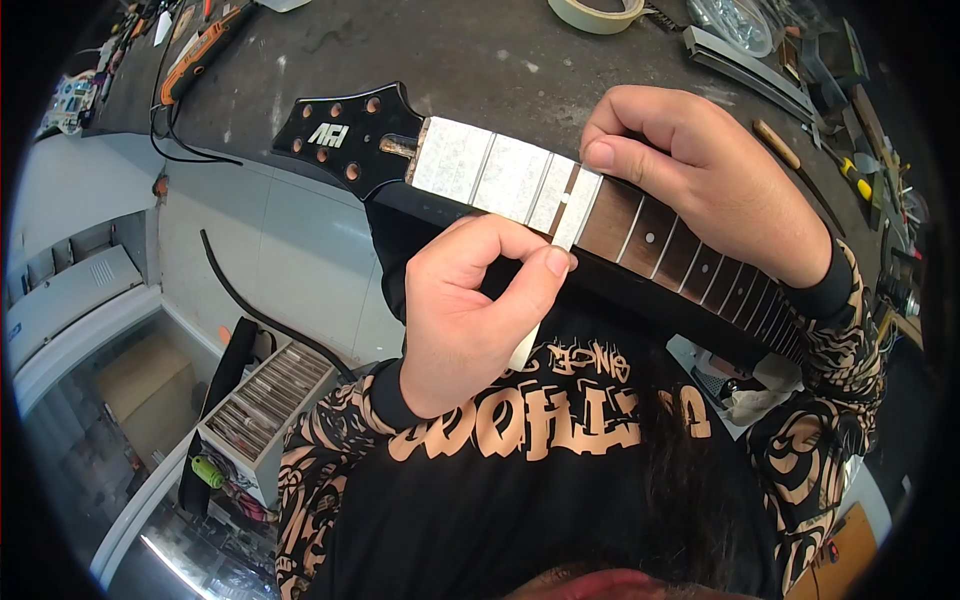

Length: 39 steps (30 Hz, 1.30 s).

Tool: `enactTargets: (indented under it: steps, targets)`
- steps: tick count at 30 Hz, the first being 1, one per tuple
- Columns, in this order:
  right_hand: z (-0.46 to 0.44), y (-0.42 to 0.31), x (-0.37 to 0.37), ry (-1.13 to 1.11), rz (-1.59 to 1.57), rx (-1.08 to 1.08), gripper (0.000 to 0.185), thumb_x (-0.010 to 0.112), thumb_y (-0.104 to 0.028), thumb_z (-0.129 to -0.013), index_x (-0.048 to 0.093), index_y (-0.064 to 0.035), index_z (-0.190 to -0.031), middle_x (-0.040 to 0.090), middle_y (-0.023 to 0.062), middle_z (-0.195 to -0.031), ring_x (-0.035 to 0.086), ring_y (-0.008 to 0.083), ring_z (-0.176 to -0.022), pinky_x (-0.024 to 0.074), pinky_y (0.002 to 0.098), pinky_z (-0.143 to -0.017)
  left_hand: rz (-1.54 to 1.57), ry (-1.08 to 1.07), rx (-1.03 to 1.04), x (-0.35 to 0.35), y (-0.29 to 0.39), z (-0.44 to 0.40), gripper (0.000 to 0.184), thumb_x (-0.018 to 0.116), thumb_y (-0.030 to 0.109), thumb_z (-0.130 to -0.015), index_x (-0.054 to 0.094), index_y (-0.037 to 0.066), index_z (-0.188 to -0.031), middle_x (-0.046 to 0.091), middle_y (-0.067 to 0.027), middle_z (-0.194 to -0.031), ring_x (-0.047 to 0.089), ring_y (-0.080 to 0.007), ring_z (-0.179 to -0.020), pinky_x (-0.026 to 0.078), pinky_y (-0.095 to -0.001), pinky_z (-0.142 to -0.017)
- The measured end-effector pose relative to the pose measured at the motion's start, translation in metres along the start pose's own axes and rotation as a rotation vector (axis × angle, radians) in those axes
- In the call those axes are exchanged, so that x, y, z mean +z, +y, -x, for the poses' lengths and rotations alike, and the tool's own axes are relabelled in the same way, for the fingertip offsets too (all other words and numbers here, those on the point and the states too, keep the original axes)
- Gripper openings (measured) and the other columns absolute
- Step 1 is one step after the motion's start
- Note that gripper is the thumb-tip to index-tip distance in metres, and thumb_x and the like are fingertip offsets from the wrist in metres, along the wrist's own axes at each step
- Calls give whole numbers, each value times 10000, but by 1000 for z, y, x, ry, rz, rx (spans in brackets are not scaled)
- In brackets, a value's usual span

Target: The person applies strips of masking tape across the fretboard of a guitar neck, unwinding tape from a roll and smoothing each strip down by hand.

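A guitar neck (pixel 612 218) lies slanted across my lap, its black headstock (pixel 350 132) at the upper left. Pale masking tape (pixel 510 176) covers the fretboard between the frets nearest the headstock; the dark wood farther down is bare. My left hand (pixel 478 305) pinches a narrow strip of masking tape (pixel 578 212) at the fretboard's near edge, and its loose tail hangs below the fingers. At the far edge, my right hand (pixel 705 170) is closed, thumb against forefinger, at the strip's upper end. The fingertips partly hide that end.
Behind the neck is a dark workbench (pixel 490 50) with a tape roll (pixel 598 12), an orange-handled tool (pixel 205 50) with a black cord, and a metal bar (pixel 750 75). A wood-handled tool (pixel 778 145) lies right. A box of flat pieces (pixel 270 405) stands lower left.
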State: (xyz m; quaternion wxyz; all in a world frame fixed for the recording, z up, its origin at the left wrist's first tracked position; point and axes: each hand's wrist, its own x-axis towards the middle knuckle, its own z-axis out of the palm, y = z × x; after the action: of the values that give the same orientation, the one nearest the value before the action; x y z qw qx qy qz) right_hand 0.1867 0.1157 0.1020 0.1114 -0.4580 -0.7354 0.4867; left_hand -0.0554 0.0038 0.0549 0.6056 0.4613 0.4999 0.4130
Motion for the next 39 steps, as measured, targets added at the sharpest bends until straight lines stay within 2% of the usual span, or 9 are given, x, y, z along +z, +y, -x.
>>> enactTargets:
  steps: [8,14,17,24,29,30,33,34,39]
  targets:
    - [-1,0,-1,-12,11,-5,276,699,-247,-1191,724,23,-1135,704,3,-959,608,74,-927,542,295,-857,50,44,-106,4,7,2,50,825,22,-1036,803,-8,-1003,786,-49,-965,705,-98,-908,547,-280,-824]
    - [-4,4,-2,-41,-21,11,282,690,-251,-1198,738,20,-1133,709,-13,-960,612,70,-926,540,289,-862,-49,-27,30,-2,-6,-1,81,762,7,-1113,766,-72,-1094,838,-121,-1018,726,-81,-861,579,-254,-758]
    - [-5,10,3,17,-83,-27,311,722,-281,-1156,809,18,-1145,745,71,-860,647,149,-792,554,345,-783,-67,-28,103,-2,-12,-6,94,782,22,-1110,771,-71,-1102,839,-106,-1020,735,-93,-900,587,-263,-807]
    - [-2,10,14,62,-256,48,299,751,-275,-1129,787,18,-1082,768,57,-986,691,135,-940,565,344,-898,-57,34,139,-1,-22,-7,149,861,111,-1066,820,-31,-1085,791,-110,-1072,724,-149,-920,568,-305,-846]
    - [10,-5,23,274,271,-210,173,721,-165,-1118,702,-14,-1036,703,92,-1053,648,239,-1006,522,399,-935,2,45,181,2,-28,-9,152,867,113,-1059,825,-25,-1105,782,-120,-1133,727,-188,-977,571,-329,-904]
    - [13,-5,26,301,315,-229,157,764,-161,-1053,718,-12,-1077,685,125,-1077,631,327,-1027,508,431,-958,10,50,138,2,-27,-7,152,868,113,-1057,825,-24,-1110,783,-119,-1135,730,-195,-991,571,-333,-914]
    - [29,-26,31,353,632,-317,266,816,-191,-989,724,-14,-1166,690,119,-1121,641,342,-1080,497,454,-998,-8,66,154,4,-27,-8,132,862,90,-1047,828,-22,-1109,791,-117,-1118,731,-200,-990,571,-336,-910]
    - [31,-33,37,400,635,-309,430,873,-221,-907,719,-25,-1257,696,112,-1156,653,355,-1144,491,474,-1029,-22,73,182,4,-27,-9,122,857,79,-1043,829,-22,-1107,794,-116,-1108,730,-199,-982,572,-336,-903]
    - [37,-42,49,378,810,-330,530,923,-193,-816,716,-46,-1281,702,98,-1179,678,331,-1185,499,473,-1059,-147,96,202,2,-19,-7,70,809,12,-1019,836,-20,-1074,797,-113,-1020,745,-199,-988,573,-337,-884]
